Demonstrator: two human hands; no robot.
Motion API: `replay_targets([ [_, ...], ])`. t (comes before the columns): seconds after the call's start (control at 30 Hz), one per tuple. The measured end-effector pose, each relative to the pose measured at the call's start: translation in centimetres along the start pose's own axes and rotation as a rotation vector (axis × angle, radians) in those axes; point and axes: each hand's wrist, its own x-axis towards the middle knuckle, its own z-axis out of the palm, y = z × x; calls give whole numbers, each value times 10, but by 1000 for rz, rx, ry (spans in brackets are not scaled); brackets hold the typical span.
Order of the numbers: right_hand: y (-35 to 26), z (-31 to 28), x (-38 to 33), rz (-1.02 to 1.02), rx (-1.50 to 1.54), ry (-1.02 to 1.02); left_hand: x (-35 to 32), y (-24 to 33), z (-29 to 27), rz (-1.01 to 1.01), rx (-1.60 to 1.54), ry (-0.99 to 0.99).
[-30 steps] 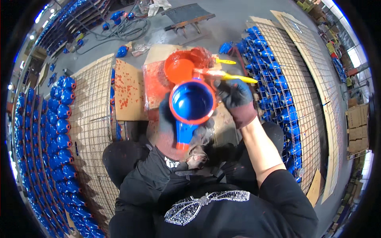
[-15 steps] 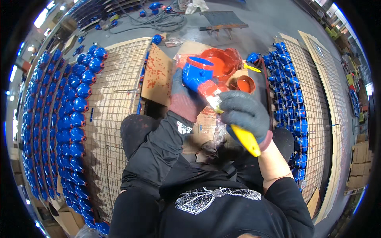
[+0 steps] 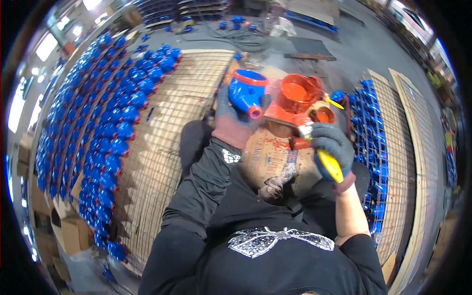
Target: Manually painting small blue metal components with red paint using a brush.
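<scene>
My left hand (image 3: 230,110), in a dark work glove with a maroon cuff, grips a blue metal housing (image 3: 244,94). Red paint covers the housing's wide top rim and the ring of its small lower spout. A paintbrush (image 3: 328,164) with a yellow handle is wrapped in the fingers of my gloved right hand (image 3: 333,147). Its red-coated bristles point away from me, beside the small tin of red paint (image 3: 325,115) and apart from the housing. Beyond them stands a larger red-smeared tub (image 3: 296,101) with red paint inside.
Rows of blue housings (image 3: 118,146) stand on the left, beside a wire-mesh rack (image 3: 167,142) over cardboard. More blue housings (image 3: 366,123) sit in mesh at right. Another yellow-handled brush (image 3: 335,103) lies by the tub. Paint-spotted cardboard (image 3: 263,152) is between my knees.
My right hand has drawn the brush away from the housing, to the right. The housing has turned, so its red-ringed spout now faces me. The whole view has swung left.
</scene>
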Motion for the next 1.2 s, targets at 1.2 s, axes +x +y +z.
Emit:
replay_targets([
  [1.2,77,84,-32,154,1,-426,-494,246,-218,348,2212,2296],
])
